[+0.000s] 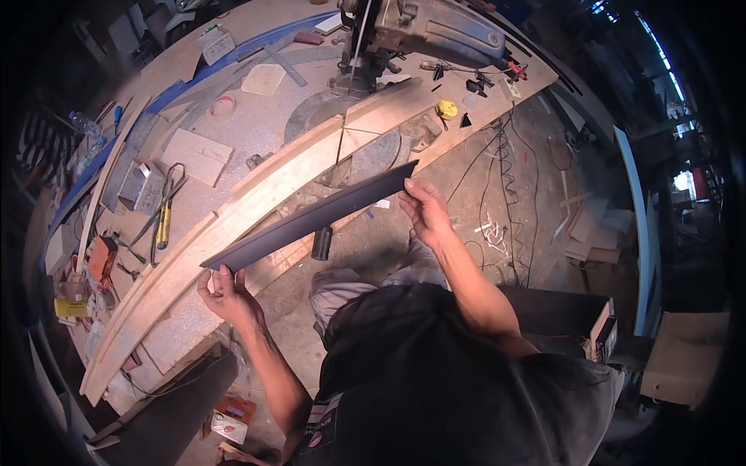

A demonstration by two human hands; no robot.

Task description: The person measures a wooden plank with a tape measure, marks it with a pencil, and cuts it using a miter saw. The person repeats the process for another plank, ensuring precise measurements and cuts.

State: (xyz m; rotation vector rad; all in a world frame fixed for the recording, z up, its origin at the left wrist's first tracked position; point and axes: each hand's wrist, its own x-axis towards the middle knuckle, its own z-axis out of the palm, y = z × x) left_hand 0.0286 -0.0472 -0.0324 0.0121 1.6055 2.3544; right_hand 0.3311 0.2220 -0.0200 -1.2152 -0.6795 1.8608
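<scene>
Dark strip (311, 219) partly hides the workbench edge (483, 116).

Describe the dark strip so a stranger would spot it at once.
Find the workbench with the large saw at its far side, then the long pale wooden rail running across it. On the person's side of that rail, the dark strip slants upward from the left hand to the right hand. Its long, dark, smooth-looking face sets it apart from the pale wood.
</scene>
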